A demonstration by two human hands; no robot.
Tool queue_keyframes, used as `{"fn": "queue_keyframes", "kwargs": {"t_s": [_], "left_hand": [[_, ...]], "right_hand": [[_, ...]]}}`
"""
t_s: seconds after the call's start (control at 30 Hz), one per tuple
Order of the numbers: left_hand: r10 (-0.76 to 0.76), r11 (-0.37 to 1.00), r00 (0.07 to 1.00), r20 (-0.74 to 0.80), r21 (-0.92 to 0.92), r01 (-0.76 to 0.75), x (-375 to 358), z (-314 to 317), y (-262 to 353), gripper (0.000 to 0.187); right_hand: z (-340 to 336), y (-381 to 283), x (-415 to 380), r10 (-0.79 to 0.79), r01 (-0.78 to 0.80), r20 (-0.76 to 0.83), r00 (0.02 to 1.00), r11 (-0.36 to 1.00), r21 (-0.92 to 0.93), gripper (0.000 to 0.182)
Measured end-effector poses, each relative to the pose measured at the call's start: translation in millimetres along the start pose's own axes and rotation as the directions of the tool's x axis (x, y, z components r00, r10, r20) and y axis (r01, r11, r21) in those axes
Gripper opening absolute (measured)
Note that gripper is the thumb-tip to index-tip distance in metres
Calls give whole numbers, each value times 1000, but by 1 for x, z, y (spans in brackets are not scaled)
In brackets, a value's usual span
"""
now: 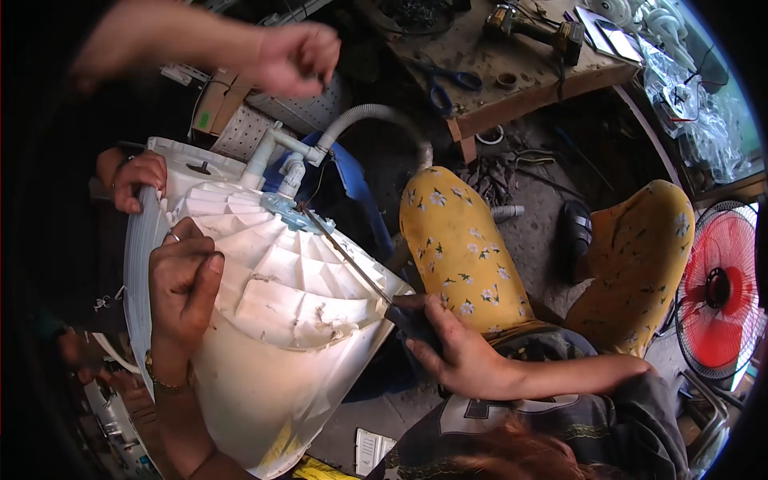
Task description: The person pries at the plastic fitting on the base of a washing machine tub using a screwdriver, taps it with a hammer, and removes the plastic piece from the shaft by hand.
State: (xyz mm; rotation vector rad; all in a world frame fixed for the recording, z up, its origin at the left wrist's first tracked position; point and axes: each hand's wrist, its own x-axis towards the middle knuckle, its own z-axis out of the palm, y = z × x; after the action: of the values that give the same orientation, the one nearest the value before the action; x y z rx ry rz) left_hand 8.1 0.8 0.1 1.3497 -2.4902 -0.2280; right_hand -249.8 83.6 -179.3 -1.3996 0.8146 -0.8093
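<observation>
A white plastic washing-machine tub (320,280) lies tilted, its ribbed base facing up. A bluish hub (292,214) sits in the middle of the ribs. My right hand (460,352) is wrapped round the dark handle of a tool that looks like a long screwdriver (352,260). Its thin metal shaft reaches across the ribs, with the tip at the hub. Over the tub's left side, my left hand (182,280) is curled into a fist, with a ring on one finger. Nothing shows in that fist.
Another person's hand (142,178) grips the tub's far-left edge; a blurred hand (300,58) hovers above. Pale pipes (280,152) and a grey corrugated hose (368,112) stand behind. Scissors (442,84) and a cordless drill (532,32) lie on a workbench (544,88). A red fan (718,288) is at right.
</observation>
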Motion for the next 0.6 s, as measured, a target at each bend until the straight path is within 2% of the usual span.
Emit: {"fn": "queue_keyframes", "kwargs": {"t_s": [0.17, 0.23, 0.33, 0.4, 0.47, 0.5, 0.53, 0.6], "left_hand": [[-11, 1000, 1000, -20, 17, 11, 6, 7, 4, 31], [-8, 1000, 1000, 3, 30, 7, 4, 5, 3, 32], [-4, 999, 1000, 20, 37, 4, 2, 2, 5, 32], [-13, 999, 1000, 27, 33, 12, 1, 1, 7, 32], [-16, 1000, 999, 35, 21, 16, 1, 1, 7, 32], [-13, 1000, 1000, 24, 23, 12, 1, 2, 7, 32], [-8, 1000, 1000, 10, 22, 8, 1, 2, 6, 31], [-2, 1000, 1000, -7, 28, 2, 0, 3, 8, 30]], "right_hand": [[-6, 9, 1, -22, 23, -42, 999, 1000, 5, 41], [-18, 5, 3, 102, -100, -4, 995, 980, 172, 40], [-43, 10, 3, 245, -233, 0, 969, 921, 312, 37], [-56, 28, 1, 152, -109, -151, 977, 958, 264, 39], [-86, 27, -1, 283, -240, -151, 947, 938, 249, 42], [-101, 46, 0, 142, -122, -214, 966, 987, 107, 44], [-124, 72, 5, 62, -77, -189, 980, 994, -74, 48], [-167, 105, 9, 68, -138, -179, 981, 898, -417, 54]]}}
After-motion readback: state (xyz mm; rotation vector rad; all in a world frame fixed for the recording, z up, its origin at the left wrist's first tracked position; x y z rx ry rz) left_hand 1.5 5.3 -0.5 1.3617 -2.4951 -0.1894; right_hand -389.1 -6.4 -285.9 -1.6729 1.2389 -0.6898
